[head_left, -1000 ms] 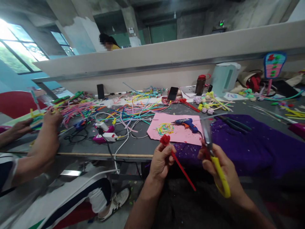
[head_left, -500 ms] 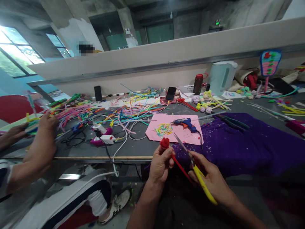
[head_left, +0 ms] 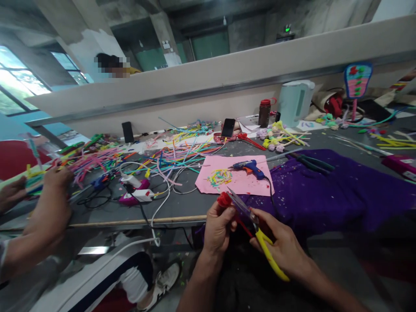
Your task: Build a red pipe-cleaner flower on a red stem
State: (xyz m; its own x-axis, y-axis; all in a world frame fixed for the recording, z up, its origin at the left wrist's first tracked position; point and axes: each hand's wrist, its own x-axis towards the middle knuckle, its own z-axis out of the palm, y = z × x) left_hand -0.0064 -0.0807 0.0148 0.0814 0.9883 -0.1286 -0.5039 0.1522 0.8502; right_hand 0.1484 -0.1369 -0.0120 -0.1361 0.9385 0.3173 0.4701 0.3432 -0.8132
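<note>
One camera sits on the person's head. It looks forward and down over the table [head_left: 182, 203]. The left hand [head_left: 222, 226] at six o'clock and right hand [head_left: 280, 238] at five are close; the long board [head_left: 208, 73] at twelve is farther.

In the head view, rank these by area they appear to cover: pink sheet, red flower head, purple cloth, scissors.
1. Purple cloth
2. Pink sheet
3. Scissors
4. Red flower head
The last two are held nearer the camera than the sheet.
</note>
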